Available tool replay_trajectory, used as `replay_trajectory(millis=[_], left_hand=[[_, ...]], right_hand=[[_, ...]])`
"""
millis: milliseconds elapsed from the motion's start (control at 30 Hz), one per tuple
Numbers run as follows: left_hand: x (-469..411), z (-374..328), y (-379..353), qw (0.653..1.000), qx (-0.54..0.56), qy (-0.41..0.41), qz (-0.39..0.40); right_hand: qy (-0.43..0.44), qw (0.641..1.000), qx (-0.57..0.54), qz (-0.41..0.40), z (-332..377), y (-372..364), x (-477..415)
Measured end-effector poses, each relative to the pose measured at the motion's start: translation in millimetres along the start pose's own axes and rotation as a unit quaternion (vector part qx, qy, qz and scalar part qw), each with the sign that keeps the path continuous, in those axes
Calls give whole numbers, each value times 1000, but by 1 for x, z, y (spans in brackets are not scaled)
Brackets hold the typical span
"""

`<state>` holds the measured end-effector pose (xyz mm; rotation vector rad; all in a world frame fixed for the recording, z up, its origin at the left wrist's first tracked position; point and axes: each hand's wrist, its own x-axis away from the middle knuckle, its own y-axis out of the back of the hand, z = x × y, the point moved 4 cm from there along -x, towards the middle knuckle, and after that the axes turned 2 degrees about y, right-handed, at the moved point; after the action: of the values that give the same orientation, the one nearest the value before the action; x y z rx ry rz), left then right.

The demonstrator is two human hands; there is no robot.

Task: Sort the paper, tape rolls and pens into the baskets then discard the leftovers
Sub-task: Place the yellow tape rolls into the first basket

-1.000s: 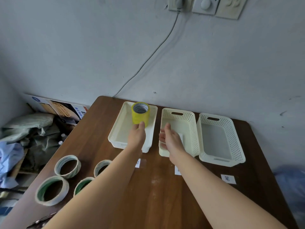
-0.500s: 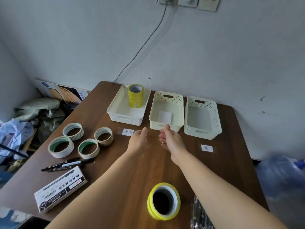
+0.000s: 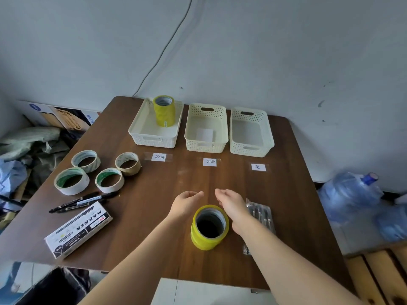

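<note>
Left hand (image 3: 186,204) and right hand (image 3: 231,203) are both empty, fingers loosely curled, palms facing each other. They sit either side of the yellow stack (image 3: 209,230) at the near middle of the table (image 3: 154,216); can't tell if they touch it. A second yellow stack (image 3: 164,111) stands upright in the left basket (image 3: 152,137). Paper (image 3: 204,134) lies flat in the middle basket (image 3: 206,146). The right basket (image 3: 251,150) is beside it. Four rolls (image 3: 109,180) are on the table's left side, with pens (image 3: 83,201) and a marker box (image 3: 79,230) nearer. A pen pack (image 3: 261,214) is just right of the right hand.
</note>
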<state>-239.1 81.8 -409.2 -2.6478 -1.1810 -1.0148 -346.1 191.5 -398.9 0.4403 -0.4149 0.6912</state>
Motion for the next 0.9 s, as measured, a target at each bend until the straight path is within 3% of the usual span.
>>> replay_trajectory(millis=[200,433,900], left_hand=[[14,35,-3,999,-17,10,39],[23,54,-10,996,-11,6,84],[6,37,-13,992,69,48,96]], right_hand=[[-47,998,-7,-36,-43,1,20],[-138,982,-128,-29,-78,-7,36],[-108,982,-149,-35,-55,-9,11]])
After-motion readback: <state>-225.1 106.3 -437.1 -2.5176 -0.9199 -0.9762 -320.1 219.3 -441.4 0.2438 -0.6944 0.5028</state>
